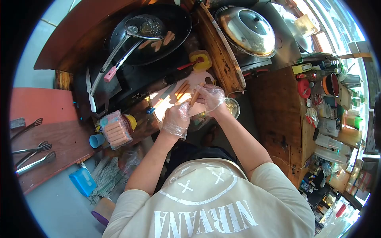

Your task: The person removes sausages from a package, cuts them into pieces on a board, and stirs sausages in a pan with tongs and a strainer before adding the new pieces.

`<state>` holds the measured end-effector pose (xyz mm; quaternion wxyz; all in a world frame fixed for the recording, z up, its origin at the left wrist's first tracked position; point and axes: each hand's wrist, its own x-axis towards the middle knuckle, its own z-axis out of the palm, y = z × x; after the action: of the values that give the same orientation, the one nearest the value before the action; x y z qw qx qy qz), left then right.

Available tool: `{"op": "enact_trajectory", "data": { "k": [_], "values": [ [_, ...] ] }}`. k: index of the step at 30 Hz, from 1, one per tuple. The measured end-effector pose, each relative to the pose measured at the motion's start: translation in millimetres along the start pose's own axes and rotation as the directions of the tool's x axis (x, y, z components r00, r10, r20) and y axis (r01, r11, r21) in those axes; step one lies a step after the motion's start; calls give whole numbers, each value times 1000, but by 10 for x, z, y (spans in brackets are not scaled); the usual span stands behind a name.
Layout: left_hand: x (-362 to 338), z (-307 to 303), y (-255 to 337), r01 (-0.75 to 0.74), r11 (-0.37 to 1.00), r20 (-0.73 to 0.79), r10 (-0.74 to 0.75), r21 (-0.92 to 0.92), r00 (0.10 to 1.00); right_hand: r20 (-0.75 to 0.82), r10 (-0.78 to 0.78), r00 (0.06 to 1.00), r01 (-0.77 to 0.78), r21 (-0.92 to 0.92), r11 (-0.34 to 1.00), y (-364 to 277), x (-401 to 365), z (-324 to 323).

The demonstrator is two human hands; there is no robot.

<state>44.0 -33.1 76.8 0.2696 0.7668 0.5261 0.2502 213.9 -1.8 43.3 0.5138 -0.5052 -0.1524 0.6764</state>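
Note:
Both my hands wear clear plastic gloves and meet over a pale pink cutting board (202,76). Between them is a sausage (194,97), its lower end in the fingers of my left hand (177,118) and its upper end in those of my right hand (212,97). Several sausages (183,88) lie on the board just beyond my hands, beside a knife (168,91). Sunlight falls brightly on the board's left part. A metal bowl (233,107) stands to the right, partly hidden behind my right forearm.
Beyond the board, a black wok (174,27) holds sausages and two long-handled strainers. A lidded pot (248,29) stands at the upper right. Packed sausages (116,131) and a blue cup (96,141) are at the left. A yellow container (204,61) sits near the board's far edge.

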Motion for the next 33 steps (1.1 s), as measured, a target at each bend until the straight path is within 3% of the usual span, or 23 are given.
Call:
{"op": "enact_trajectory", "data": {
  "k": [2, 6, 8, 12, 15, 17, 18, 19, 20, 21, 22, 25, 29, 33],
  "values": [
    [25, -9, 60, -76, 987, 42, 71, 142, 997, 24, 5, 1000, -4, -49, 999, -51, -33, -19],
    [10, 61, 135, -169, 955, 3, 174, 243, 985, 20, -24, 999, 25, -53, 998, -100, -80, -66],
    [3, 85, 153, -219, 921, 73, 206, 324, 976, -10, -48, 999, 47, -71, 996, -126, -97, -94],
    [12, 60, 267, -232, 919, 113, 206, 320, 972, 73, -9, 997, 23, -193, 981, -175, -135, -174],
    [54, 27, 241, -229, 958, 90, 216, 174, 972, 178, 13, 984, 17, -164, 986, -260, -203, -246],
    [48, 39, 209, 98, 964, 83, -80, -246, 993, 325, 53, 944, -74, 53, 996, -288, -218, -309],
    [44, -40, 343, 410, 772, 248, -328, -485, 911, 323, 49, 945, -71, 55, 996, -293, -235, -329],
    [-2, 1, 336, 408, 774, 250, -325, -485, 912, 335, 23, 942, -93, 193, 977, -295, -259, -348],
    [-40, 51, 328, 487, 491, 302, -409, -722, 861, 345, -4, 939, -115, 325, 939, -300, -281, -361],
    [-65, 87, 317, 490, 139, 381, -463, -860, 800, 345, -6, 938, -113, 324, 939, -302, -304, -367],
    [-82, 122, 307, 531, 31, 449, -494, -847, 745, 358, -31, 933, -101, 346, 933, -299, -327, -367],
    [-99, 133, 550, 496, -37, 462, -428, -868, 777, 399, -65, 915, -90, 358, 929, -313, -340, -396],
    [-51, 210, 683, 536, 118, 435, -451, -836, 779, 432, -61, 900, -105, 350, 931, -374, -353, -426],
    [-70, 218, 726, 440, 38, 405, -325, -897, 855, 563, -39, 825, -291, 484, 826, -366, -316, -479]
  ]
}}
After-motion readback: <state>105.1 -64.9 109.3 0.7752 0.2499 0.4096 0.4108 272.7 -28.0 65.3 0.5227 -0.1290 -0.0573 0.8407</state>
